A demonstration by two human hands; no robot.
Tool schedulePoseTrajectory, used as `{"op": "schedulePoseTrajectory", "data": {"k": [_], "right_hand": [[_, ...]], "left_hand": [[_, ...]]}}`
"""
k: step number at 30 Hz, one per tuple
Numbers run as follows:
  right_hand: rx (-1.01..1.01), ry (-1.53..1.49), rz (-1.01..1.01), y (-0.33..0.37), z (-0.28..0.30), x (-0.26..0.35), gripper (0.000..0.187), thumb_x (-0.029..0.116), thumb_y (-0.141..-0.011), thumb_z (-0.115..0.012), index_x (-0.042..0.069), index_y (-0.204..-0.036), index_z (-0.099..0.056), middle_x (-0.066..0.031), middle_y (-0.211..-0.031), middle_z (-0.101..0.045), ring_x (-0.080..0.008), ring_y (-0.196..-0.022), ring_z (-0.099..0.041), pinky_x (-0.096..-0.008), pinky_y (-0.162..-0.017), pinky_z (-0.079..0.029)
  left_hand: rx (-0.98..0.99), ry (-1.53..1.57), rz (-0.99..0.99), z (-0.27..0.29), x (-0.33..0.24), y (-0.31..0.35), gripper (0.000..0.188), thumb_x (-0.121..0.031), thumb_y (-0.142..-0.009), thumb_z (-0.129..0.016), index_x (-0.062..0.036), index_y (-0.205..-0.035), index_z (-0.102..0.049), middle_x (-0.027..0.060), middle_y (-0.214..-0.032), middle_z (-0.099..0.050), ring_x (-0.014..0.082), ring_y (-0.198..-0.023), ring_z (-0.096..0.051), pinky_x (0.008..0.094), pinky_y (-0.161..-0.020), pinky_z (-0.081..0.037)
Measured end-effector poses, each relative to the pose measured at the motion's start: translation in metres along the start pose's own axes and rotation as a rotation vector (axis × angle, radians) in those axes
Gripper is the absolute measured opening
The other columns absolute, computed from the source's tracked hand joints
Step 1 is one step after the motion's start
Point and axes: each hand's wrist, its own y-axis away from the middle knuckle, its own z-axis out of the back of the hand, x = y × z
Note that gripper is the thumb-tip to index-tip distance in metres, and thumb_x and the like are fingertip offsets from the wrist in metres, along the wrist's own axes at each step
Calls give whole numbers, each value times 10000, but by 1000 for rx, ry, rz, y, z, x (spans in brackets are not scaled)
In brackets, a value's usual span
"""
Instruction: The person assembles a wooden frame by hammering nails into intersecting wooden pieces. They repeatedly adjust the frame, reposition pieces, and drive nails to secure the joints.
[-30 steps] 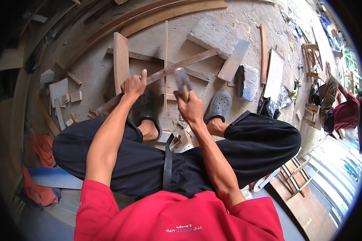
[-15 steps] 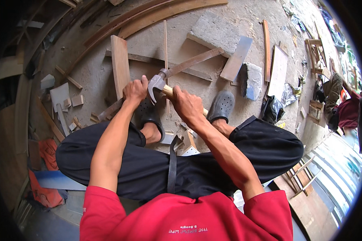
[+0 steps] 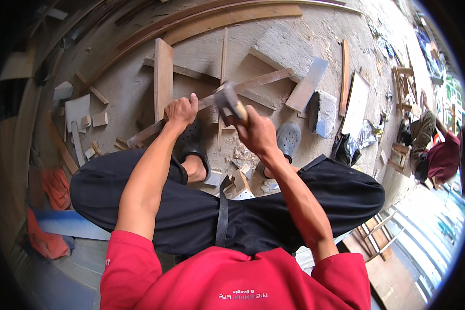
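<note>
A long brown wooden strip (image 3: pixel 266 79) lies slantwise in front of me, its near-left end beside my shoe. My left hand (image 3: pixel 181 112) is closed round that strip with the thumb sticking up. In my right hand (image 3: pixel 257 130) is a claw hammer (image 3: pixel 225 96), gripped by its pale wooden handle. The hammer head is slightly blurred and covers part of the strip; whether it touches the wood I cannot tell. A thin upright-looking stick (image 3: pixel 223 57) passes behind the hammer. Next to my left hand a wider plank (image 3: pixel 163 72) stretches away from me.
A concrete slab (image 3: pixel 281 49), a grey-faced board (image 3: pixel 307 85) and a rough block (image 3: pixel 323 113) lie to the right. Wood offcuts (image 3: pixel 100 119) and a hatchet-like tool (image 3: pixel 77 116) are at left. My grey clogs (image 3: pixel 288 140) flank the work. Another person (image 3: pixel 442 155) is far right.
The hammer has tipped, its head swinging to the right and its handle now steeper. My right hand has shifted right with it. My left hand keeps its hold on the strip.
</note>
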Motion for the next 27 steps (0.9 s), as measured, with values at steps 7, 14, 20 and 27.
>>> {"op": "schedulePoseTrajectory", "data": {"k": [7, 14, 20, 27], "right_hand": [[-327, -478, 9, 5, -4, 22, 236, 221, -960, -628, 64, -793, -571, 48, -586, -474, -75, -539, -420, -276, -487, -357], [-73, -266, -452, 6, -54, 11, 240, 226, -853, -584, -11, -864, -621, -263, -735, -629, -386, -728, -664, -448, -672, -493], [-273, -242, -135, 1, -3, 46, 197, 206, -908, -631, 13, -879, -604, -197, -638, -593, -359, -554, -604, -422, -547, -448], [-71, -95, -297, 8, -48, 20, 215, 193, -878, -600, -19, -896, -631, -275, -750, -628, -439, -748, -639, -478, -705, -493]], "left_hand": [[-2, 44, 16, -2, 2, 0, 659, -467, -961, -332, 32, -768, -718, 314, -813, -659, 482, -827, -661, 538, -799, -503], [-27, 105, 14, -10, 7, -3, 602, -448, -946, -386, 19, -767, -720, 315, -841, -662, 481, -868, -653, 541, -841, -472], [-13, 125, 17, -10, 11, -3, 576, -442, -939, -399, 6, -772, -719, 314, -883, -667, 479, -897, -644, 552, -879, -444], [-9, 160, 17, -9, 5, -5, 558, -421, -934, -410, 14, -772, -720, 325, -864, -663, 482, -881, -650, 559, -879, -443]]}}
